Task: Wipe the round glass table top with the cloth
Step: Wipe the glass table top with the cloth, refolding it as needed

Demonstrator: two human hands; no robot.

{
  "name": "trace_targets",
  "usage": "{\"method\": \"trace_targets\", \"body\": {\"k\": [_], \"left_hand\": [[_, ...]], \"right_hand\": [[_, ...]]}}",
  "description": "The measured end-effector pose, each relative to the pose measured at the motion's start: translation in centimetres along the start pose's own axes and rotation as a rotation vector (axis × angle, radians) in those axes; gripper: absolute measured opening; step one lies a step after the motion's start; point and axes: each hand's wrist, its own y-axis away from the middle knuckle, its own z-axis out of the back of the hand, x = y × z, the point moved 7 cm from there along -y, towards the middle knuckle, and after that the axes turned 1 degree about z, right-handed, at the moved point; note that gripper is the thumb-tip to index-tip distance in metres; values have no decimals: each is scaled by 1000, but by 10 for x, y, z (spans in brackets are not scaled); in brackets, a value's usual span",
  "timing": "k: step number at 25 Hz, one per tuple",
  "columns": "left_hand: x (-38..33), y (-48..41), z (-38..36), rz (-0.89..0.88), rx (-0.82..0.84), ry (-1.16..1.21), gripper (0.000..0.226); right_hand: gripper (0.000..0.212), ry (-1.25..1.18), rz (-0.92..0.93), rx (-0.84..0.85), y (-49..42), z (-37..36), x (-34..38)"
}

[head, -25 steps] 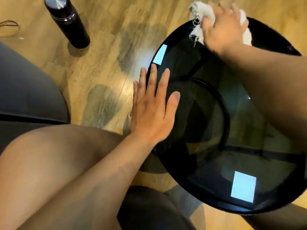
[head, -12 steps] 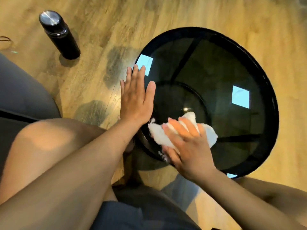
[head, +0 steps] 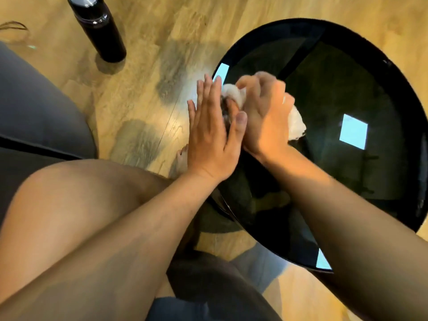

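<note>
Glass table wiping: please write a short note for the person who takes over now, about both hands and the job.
Left hand: open, flat on the table's left edge, steadying it.
Right hand: shut on the cloth, pressing it on the glass just beside the left hand.
Done: cannot tell from the glass which parts are wiped.
Left: work across the whole top, rim included.

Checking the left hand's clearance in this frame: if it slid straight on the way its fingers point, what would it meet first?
The left hand lies flat at the table top's left rim, fingers pointing away from the person. That line looks free: rim, then wooden floor. The cloth sits just right of it.
</note>
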Motion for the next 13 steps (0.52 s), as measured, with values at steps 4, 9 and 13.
{"method": "trace_targets", "body": {"k": [4,9,13], "left_hand": [[-2,-2,-7,-90,56,-169,68],[0,-5,-8,-38,96,-128,68],[0,-4,-2,-9,62,-89,70]], "right_hand": [[44,164,-116,-82,-118,-25,-24],[50,222,-78,21,-131,-20,-34],[45,271,105,64,-33,1,2]]}}
